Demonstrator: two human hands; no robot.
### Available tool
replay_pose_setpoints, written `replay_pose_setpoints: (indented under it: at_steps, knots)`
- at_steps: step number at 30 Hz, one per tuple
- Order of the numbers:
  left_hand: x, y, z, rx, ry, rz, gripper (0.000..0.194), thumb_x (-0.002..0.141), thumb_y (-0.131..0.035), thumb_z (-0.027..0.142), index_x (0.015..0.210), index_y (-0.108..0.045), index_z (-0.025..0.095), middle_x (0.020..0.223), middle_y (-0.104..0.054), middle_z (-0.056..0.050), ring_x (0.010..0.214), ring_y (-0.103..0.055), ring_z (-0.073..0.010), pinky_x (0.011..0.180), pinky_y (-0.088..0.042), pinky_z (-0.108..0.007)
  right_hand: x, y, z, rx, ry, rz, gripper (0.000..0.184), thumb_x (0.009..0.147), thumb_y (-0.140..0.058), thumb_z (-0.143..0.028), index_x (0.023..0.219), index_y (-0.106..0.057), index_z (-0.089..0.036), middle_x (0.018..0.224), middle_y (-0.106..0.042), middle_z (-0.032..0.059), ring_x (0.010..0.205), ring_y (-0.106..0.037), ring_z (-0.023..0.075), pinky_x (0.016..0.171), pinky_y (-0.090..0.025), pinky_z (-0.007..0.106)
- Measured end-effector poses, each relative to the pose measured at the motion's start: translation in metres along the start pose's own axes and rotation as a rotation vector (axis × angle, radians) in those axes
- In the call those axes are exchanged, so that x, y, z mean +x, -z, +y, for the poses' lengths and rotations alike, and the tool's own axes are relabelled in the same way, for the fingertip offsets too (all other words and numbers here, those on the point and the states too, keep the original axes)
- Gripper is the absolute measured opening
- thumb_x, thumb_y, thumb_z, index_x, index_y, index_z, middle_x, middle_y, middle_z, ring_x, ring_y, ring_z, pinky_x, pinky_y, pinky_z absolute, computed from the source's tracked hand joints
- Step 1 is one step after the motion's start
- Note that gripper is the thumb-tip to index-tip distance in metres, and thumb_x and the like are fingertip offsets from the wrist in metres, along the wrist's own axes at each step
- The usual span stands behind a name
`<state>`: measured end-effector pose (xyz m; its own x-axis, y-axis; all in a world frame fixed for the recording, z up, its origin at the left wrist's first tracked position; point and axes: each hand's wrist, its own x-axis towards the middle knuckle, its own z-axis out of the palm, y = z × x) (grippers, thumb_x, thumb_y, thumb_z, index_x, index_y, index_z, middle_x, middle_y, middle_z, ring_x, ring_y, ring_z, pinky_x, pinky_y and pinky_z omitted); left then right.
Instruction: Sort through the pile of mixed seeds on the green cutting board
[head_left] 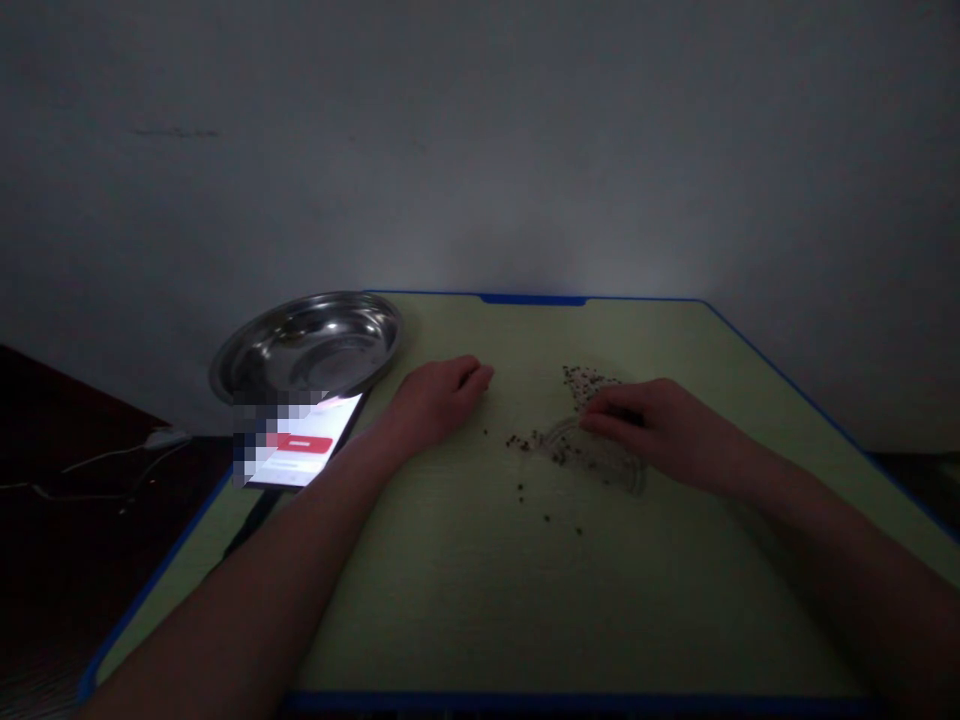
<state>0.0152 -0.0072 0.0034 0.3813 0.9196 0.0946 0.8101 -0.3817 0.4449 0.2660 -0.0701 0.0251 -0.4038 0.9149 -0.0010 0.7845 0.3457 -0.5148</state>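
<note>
My right hand is over a shallow clear plastic dish or lid, thumb and fingers drawn together in a pinch close to its rim. Whatever is between those fingertips is too small or hidden to make out. Small dark and pale beans or seeds lie in a pile just beyond the hand. More dark and pale ones are at the dish's left side, and several show in or under the clear plastic. My left hand rests on the table left of the pile, fingers curled closed, their undersides hidden.
A shiny steel basin stands at the table's back left. Below it lies a tablet or phone with a lit screen, beside my left forearm. Several loose dark seeds dot the green, blue-edged table. A wall rises behind.
</note>
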Motion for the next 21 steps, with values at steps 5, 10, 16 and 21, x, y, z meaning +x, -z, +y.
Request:
replay_pose_setpoints:
  at_steps: [5, 10, 16, 21]
  knots:
    - [0.001, 0.0, -0.001, 0.007, -0.009, -0.002, 0.038, 0.092, -0.035, 0.043, 0.077, -0.06, 0.019, 0.07, -0.061, -0.002, 0.063, -0.052, -0.0152, 0.056, -0.031, -0.028, 0.001, -0.006, -0.006, 0.042, 0.063, -0.03, 0.029, 0.091, -0.051, -0.04, 0.075, -0.066, -0.02, 0.065, -0.061, -0.0007, 0.058, -0.052, 0.0126, 0.056, -0.036, 0.026]
    - [0.0, 0.0, 0.0, 0.007, -0.012, 0.004, 0.039, 0.093, -0.034, 0.044, 0.079, -0.061, 0.019, 0.07, -0.061, -0.003, 0.063, -0.051, -0.0159, 0.058, -0.032, -0.029, 0.002, -0.016, -0.015, 0.044, 0.093, -0.075, 0.026, 0.091, -0.053, -0.035, 0.075, -0.067, -0.02, 0.064, -0.062, -0.0016, 0.058, -0.053, 0.0118, 0.057, -0.036, 0.026]
    - [0.0, -0.001, -0.001, 0.003, -0.007, 0.003, 0.037, 0.092, -0.036, 0.044, 0.078, -0.06, 0.02, 0.072, -0.062, -0.003, 0.065, -0.053, -0.0164, 0.058, -0.032, -0.029, 0.002, -0.007, -0.006, -0.008, 0.024, -0.04, 0.03, 0.091, -0.05, -0.039, 0.073, -0.065, -0.02, 0.062, -0.059, -0.0009, 0.056, -0.05, 0.0125, 0.054, -0.034, 0.027]
    - [0.001, -0.001, -0.001, -0.008, -0.011, -0.004, 0.036, 0.091, -0.036, 0.043, 0.079, -0.06, 0.02, 0.072, -0.063, -0.003, 0.066, -0.053, -0.0165, 0.059, -0.033, -0.029, -0.006, 0.02, 0.012, 0.096, -0.013, -0.125, 0.033, 0.089, -0.051, -0.046, 0.07, -0.061, -0.02, 0.061, -0.051, -0.0025, 0.057, -0.047, 0.0126, 0.052, -0.035, 0.025]
